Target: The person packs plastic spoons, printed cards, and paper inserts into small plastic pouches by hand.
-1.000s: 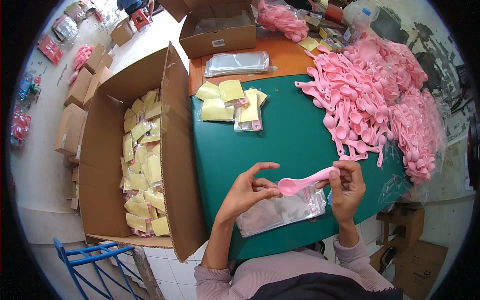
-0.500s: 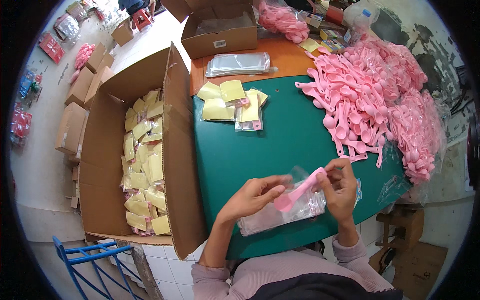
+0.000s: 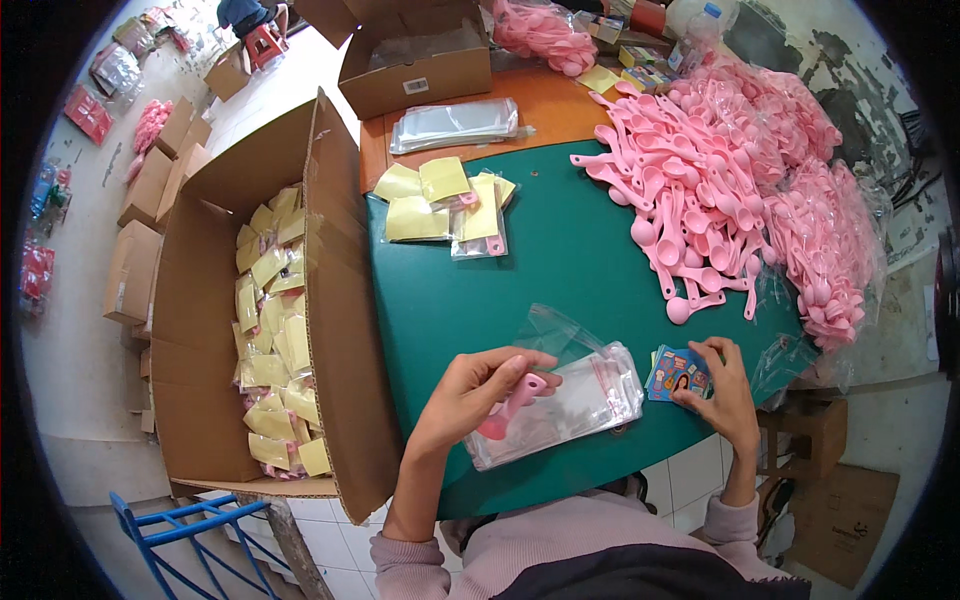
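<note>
Left hand curled round a pink measuring spoon, right hand half-open at printed cards; probably card-picking, needs one-card pinch.

A pink spoon, a heap of matching pink spoons and ribbed mauve sleeves set off a green worktop. Small cards carry multicoloured prints on blue, pale yellow cards show in a brown carton, and a bright blue metal frame contrasts with white tiles.

Left hand conceals part of a clear plastic bag. Right hand partly covers the printed card stack. The distant seated person is cut off by the upper edge.
</note>
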